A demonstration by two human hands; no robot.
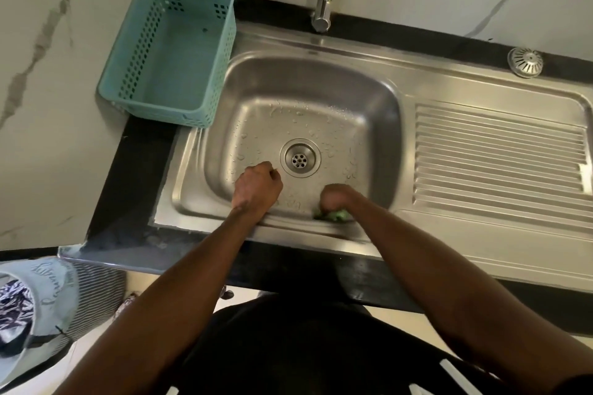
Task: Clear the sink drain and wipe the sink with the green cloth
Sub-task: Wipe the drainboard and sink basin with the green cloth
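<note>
My right hand clutches the green cloth against the sink's near wall; my left hand is fisted beside the open drain. The teal basket holds nothing.

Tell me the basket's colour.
Pale teal, with perforated sides: the basket shows best in the head view.

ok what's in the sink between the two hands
In the head view, only bare wet steel of the sink lies between the left hand and the right hand, which holds the green cloth. The drain sits just beyond that gap.
</note>
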